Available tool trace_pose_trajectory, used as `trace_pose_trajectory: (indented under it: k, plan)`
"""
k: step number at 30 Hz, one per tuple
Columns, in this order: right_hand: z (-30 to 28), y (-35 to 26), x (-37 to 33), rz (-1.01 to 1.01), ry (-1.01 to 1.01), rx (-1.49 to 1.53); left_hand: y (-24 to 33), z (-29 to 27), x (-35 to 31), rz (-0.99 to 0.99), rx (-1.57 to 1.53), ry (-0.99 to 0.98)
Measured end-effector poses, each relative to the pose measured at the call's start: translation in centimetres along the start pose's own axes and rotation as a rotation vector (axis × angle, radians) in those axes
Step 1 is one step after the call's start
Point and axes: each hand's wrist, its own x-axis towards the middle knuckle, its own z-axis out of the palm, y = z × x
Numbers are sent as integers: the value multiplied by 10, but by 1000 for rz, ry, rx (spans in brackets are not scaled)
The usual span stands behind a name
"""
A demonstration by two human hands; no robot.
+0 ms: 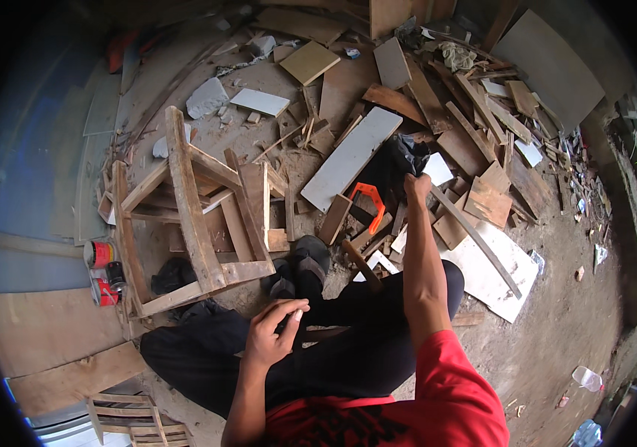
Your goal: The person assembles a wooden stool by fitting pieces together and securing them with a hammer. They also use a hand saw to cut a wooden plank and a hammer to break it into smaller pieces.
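Black bag (402,153) gripped by nearer right hand (416,185); bag spread ahead and leftward of that hand, beside white board (352,159). Left hand (268,334) held half-curled above lap (359,350); whether anything is pinched cannot be told.

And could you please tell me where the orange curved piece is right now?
In the head view, the orange curved piece is just right of centre, between the long white board and the right hand.
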Motion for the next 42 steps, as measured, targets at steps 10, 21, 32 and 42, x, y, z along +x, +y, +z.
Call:
trace_pose_trajectory:
  k: [10,21,32,42]
  plan:
    - [-76,-112,-49,-726,256,510,-9,-27,-19,114,-76,27]
    - [-235,-203,-308,-1109,-238,730,-27,-151,-69,238,-811,198]
    - [-92,-244,-541,-1246,-1243,87,-116,-191,-169,-106,-512,781]
    - [-43,-216,-557,-1084,-1366,134,-233,-255,-121,150,-635,1542]
